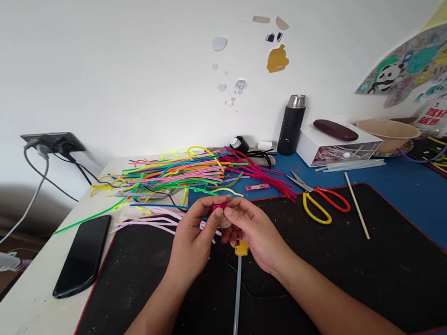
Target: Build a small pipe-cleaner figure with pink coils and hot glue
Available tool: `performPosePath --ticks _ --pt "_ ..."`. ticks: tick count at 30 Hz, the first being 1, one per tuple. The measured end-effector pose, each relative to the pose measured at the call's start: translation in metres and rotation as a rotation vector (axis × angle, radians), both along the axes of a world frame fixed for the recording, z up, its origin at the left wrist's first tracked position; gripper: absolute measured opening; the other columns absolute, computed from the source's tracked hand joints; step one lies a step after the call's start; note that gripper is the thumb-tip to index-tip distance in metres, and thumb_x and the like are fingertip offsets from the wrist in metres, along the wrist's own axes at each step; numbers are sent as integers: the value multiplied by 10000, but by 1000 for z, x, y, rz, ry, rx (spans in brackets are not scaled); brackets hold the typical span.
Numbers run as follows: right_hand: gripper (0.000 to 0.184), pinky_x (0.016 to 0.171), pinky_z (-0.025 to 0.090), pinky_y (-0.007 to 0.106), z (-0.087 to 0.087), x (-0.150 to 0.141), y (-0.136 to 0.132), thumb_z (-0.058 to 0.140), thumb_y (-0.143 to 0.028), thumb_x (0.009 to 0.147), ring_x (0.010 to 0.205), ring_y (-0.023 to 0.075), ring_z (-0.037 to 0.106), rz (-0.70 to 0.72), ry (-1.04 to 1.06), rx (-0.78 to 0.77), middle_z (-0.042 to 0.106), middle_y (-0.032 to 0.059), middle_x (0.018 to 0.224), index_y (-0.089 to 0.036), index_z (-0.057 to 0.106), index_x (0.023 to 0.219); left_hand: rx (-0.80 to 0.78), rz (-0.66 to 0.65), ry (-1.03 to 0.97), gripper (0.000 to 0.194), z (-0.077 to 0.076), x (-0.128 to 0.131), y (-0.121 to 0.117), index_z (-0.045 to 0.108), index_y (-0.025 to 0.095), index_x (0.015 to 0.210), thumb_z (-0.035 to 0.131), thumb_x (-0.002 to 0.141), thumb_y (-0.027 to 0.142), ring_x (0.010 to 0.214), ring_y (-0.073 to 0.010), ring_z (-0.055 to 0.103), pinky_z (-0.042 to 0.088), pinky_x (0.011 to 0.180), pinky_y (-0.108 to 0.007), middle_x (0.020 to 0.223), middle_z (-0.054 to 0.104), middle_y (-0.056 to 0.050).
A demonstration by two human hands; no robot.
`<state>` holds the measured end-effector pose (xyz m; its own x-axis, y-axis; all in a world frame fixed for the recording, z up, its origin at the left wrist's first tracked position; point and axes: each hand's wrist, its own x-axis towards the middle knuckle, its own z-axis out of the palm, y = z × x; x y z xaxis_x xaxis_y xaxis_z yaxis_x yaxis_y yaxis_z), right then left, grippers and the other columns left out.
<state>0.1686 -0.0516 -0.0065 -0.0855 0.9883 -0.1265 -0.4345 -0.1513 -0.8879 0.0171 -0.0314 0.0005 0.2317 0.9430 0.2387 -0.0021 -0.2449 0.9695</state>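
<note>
Rod, just one, pale and translucent, lies nearest over the black mat, with one yellow holder at its far end, partly under the hands. And here are the two bare hands, above the mat's far middle: left hand with thumb and forefinger pinching one small pink-topped piece, right hand gripping its other side, the remaining fingers curled in around it. Pink faces up, a pale part shows below; fingers cover so much that its long axis can't be told. The rod's axis is clear, though: near end slightly left, running away and a touch right towards the yellow holder.

Over to the mat's left edge, one black phone, slanting. At its far right, one wooden stick reaches over the edge, and beside that one pair of scissors, one handle yellow, one red, blades pointing away. Beyond the mat, a heap of pipe cleaners, too many and tangled to count, and one pink clip.

Farther past the mat's right half, one dark flask, leaning in view, one white box carrying one maroon case, and one tan bowl.
</note>
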Motion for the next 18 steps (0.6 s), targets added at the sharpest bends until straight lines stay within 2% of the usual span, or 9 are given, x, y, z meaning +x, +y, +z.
performPosePath --ticks 14,18 --pt "382 486 442 210 -1 -1 0 851 -539 836 549 121 651 -22 -13 -2 673 -35 702 -208 685 931 -5 -26 -7 293 -4 1 2 756 240 1212 668 1036 457 1113 -258 723 571 954 -364 1295 776 -103" --pt "383 476 437 212 -1 -1 1 858 -536 822 538 118 621 -47 8 -10 665 -32 677 -204 685 905 -3 -50 10 315 -3 3 0 697 262 1290 681 1027 436 1085 -240 716 577 927 -361 1321 742 -92"
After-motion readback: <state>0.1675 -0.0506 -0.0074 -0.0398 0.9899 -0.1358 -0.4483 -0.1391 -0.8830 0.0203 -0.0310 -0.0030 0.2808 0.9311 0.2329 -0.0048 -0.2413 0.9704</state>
